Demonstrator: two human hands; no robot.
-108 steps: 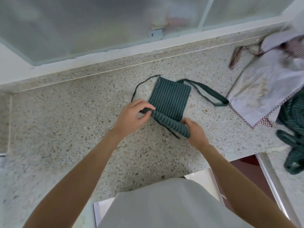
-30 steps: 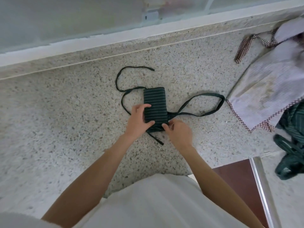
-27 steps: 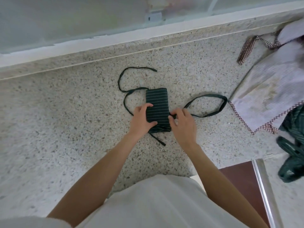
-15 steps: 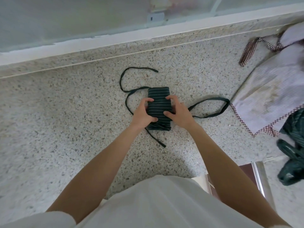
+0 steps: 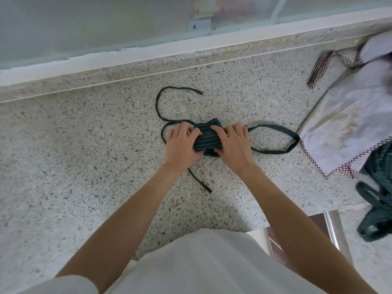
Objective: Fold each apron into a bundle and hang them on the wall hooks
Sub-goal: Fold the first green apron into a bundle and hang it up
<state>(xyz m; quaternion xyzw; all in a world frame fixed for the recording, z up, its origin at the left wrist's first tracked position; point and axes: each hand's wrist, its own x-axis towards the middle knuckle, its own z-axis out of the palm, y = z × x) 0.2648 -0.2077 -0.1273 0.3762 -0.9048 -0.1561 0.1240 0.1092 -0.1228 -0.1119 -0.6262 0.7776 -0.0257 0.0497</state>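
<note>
From the head view, the left hand (image 5: pixel 182 143) and right hand (image 5: pixel 232 145) curl round the dark green pinstriped apron bundle (image 5: pixel 206 137) on the speckled stone counter (image 5: pixel 84 155), likely compacting it; its loop strap (image 5: pixel 275 143) trails beyond the right hand.

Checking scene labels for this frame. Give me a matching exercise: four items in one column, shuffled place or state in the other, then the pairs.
Items:
1. green bundle
2. neck loop
3. white apron
4. thin tie

Places or states:
A. flat at the right edge, checked trim
B. curled on the counter behind the hands
C. gripped between left hand and right hand
D. lies open to the right of the hands

Pairs: 1-C, 2-D, 3-A, 4-B
</note>
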